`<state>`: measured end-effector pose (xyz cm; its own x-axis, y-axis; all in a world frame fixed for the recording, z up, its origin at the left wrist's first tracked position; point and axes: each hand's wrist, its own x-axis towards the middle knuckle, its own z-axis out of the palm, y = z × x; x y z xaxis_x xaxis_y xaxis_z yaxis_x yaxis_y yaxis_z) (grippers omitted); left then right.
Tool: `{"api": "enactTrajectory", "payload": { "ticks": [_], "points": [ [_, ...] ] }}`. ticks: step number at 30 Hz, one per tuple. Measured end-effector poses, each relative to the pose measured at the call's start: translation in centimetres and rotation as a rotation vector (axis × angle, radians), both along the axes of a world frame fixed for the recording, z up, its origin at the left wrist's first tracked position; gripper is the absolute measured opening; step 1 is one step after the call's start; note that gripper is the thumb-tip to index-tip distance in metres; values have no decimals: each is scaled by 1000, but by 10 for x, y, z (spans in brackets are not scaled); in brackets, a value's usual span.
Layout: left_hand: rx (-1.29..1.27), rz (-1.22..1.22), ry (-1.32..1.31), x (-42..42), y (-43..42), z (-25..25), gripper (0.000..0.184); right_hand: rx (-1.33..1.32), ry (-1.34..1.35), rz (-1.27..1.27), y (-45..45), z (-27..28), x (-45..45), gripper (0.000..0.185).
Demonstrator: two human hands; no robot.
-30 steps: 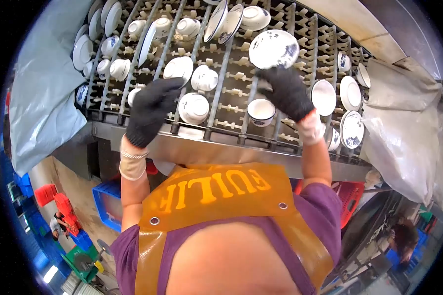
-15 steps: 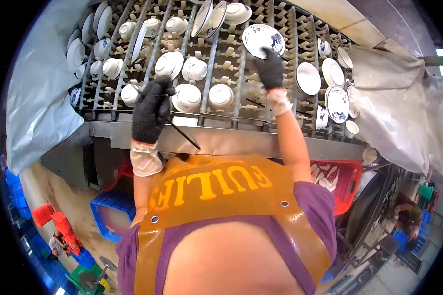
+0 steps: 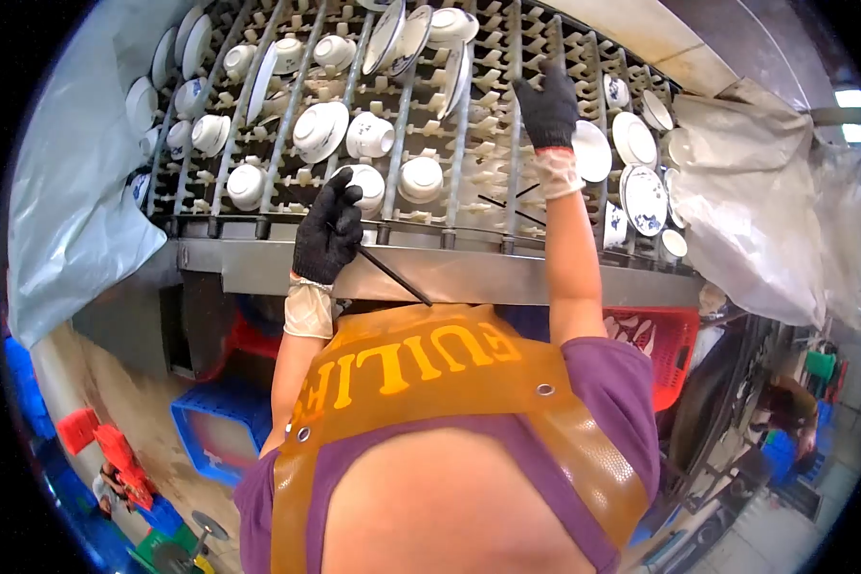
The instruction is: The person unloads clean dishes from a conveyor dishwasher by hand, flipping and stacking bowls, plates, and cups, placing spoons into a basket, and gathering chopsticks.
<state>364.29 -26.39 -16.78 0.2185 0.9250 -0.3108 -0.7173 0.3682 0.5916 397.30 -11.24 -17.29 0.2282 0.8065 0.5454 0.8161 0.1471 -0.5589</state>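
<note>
My left hand (image 3: 328, 234), in a black glove, is closed around a thin black stick like a chopstick (image 3: 395, 275), which slants down toward my apron. Just behind its fingers sits an upturned white bowl (image 3: 366, 187) on the pegged rack (image 3: 488, 153). My right hand (image 3: 548, 110), also black-gloved, hovers over the rack with thumb and fingers apart and nothing seen in it. To its left a plate (image 3: 456, 78) stands on edge between the pegs. Close by its wrist on the right leans a white plate (image 3: 593, 151). Thin dark sticks (image 3: 512, 208) lie among the pegs below.
Several bowls and plates fill the rack's left side, with more plates (image 3: 645, 200) on the right. Plastic sheets hang at both sides (image 3: 81, 201). A metal ledge (image 3: 488, 271) runs along the front. Below are a blue crate (image 3: 222, 430) and a red basket (image 3: 674, 354).
My right hand has let go of the patterned plate, which now stands on edge in the rack, and has moved right. My left hand has moved right and toward me with the stick.
</note>
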Motion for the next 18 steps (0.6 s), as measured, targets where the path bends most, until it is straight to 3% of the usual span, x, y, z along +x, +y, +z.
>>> {"api": "enactTrajectory", "payload": {
  "ticks": [1,2,4,6,7,8,10,12,13,14,16,18],
  "points": [
    [15,26,180,3,0,-2,36,-6,-71,-64,-17,-10,14,53],
    [16,18,169,6,1,-2,36,-80,-193,-168,-34,-25,27,63],
    [-67,39,-77,11,-2,-2,37,-639,-204,-287,-64,-29,41,70],
    [-9,-51,-102,12,-2,-3,37,-581,-191,-218,-78,-36,55,67],
    [-22,-47,-96,16,-2,0,37,-299,-219,-91,-81,-36,59,62],
    [-38,-47,-84,18,-3,1,37,-277,-34,-104,-80,-38,58,53],
    [-57,-59,-56,21,-5,0,38,-242,393,117,-80,-19,40,50],
    [23,-46,44,27,-5,-1,38,-354,737,194,-94,18,6,49],
    [-35,-101,-131,26,-1,-3,37,-271,916,291,-92,3,-2,46],
    [-30,-99,-128,25,0,-10,37,-307,962,285,-89,-16,-1,46],
    [69,-51,134,30,-6,-8,36,-511,565,17,-104,-12,11,46],
    [34,-73,14,30,-4,-7,36,-127,1,-200,-128,-39,43,44]
  ]
}}
